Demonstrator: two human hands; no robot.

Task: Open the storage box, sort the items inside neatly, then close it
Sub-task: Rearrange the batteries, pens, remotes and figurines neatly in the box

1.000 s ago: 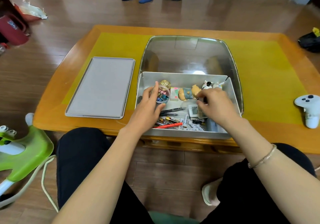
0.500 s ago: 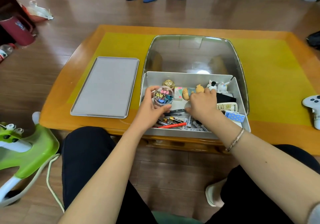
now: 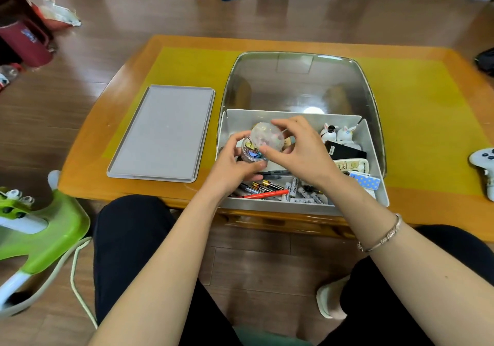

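Both hands are on the clear round tub (image 3: 258,146) of coloured clips, held up just above the far-left part of the storage box (image 3: 373,142). The left hand (image 3: 235,165) cups it from below and the near side, fingers curled round its wall; the right hand (image 3: 299,149) comes over from the right with thumb and fingertips pinching near its top, though the blur hides whether they grip a lid or the rim. So the grip is closed on the tub from two sides. Below it, pens, a red marker (image 3: 266,194) and batteries (image 3: 292,192) lie loose along the near wall; a black case (image 3: 344,151), a cream remote and a blue dotted box (image 3: 365,181) crowd the right, with two small white figurines (image 3: 338,131) in the far-right corner. The box's lid (image 3: 163,133) lies flat on the table (image 3: 422,110), just left of the box, so opening is done and this looks like mid-sort. Next call, I'd judge: set the tub down upright in a free corner, keeping it level so nothing spills, then line up the pens and batteries before the lid goes on.
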